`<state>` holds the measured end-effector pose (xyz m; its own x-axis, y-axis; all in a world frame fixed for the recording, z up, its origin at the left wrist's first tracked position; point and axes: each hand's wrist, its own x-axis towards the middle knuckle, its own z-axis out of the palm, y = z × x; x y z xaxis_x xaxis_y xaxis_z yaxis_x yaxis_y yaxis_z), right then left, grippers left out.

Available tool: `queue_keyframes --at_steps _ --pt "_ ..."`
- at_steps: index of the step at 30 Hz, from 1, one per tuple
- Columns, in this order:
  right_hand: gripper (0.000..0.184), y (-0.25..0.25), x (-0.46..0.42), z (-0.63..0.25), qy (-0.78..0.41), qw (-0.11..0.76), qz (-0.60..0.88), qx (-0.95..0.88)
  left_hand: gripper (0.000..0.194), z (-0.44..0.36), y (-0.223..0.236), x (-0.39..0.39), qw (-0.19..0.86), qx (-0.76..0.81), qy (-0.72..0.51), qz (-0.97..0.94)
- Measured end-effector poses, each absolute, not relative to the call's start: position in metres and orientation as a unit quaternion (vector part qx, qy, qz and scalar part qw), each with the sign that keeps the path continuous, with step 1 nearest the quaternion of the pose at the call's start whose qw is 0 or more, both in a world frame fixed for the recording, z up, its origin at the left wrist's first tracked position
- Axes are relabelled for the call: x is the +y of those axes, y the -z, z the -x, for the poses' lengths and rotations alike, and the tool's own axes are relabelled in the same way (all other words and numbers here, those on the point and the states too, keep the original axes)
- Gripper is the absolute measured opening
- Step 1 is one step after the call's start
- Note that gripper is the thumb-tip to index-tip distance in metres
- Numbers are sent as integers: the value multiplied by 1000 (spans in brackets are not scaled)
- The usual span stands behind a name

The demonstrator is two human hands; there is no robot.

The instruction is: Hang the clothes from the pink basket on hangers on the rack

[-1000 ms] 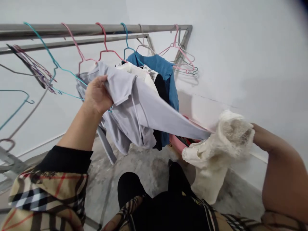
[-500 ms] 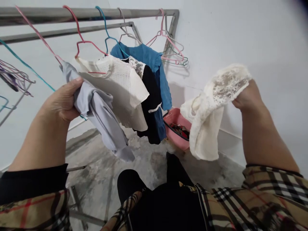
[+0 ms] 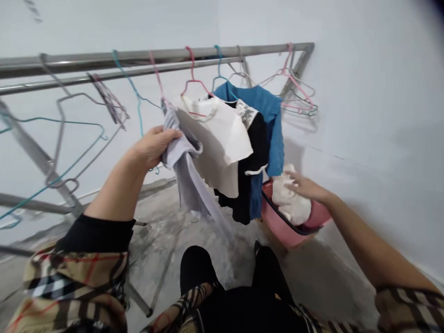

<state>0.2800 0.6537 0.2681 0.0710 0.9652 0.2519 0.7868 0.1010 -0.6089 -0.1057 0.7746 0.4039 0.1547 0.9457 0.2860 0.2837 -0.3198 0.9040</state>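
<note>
Cream lace cloth now lies in the pink basket, out of the right hand.
Hands well apart: left hand clenches a grey garment; right stays open just above the lace.

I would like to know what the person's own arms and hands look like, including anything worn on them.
The left hand and right hand are bare, with no gloves, and the forearms are uncovered. Both sleeves are a tan check with black and white bands. The left sleeve also shows red lines and has a plain black cuff; the right sleeve shows no such cuff.
</note>
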Motion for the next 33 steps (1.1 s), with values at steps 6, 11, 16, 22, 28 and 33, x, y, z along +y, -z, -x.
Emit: queue_keyframes --at_steps 6,11,16,22,28,33 --pt "39 -278 647 -193 -265 285 479 -787 46 108 -418 739 407 437 -409 -690" --pt "61 -331 656 -144 -356 320 326 -815 53 110 -430 714 390 431 -377 -721" --pt "66 -363 680 -100 -349 374 283 -811 52 111 -433 697 393 453 -347 -721" --pt "37 -366 694 -62 -459 407 244 -751 27 109 -417 689 157 506 -320 -786" --pt "20 -369 686 -50 -658 410 237 -585 7 107 -387 672 -213 495 -188 -821" --pt "16 -373 684 -45 -742 441 223 -454 19 111 -370 666 -396 370 -226 -810"
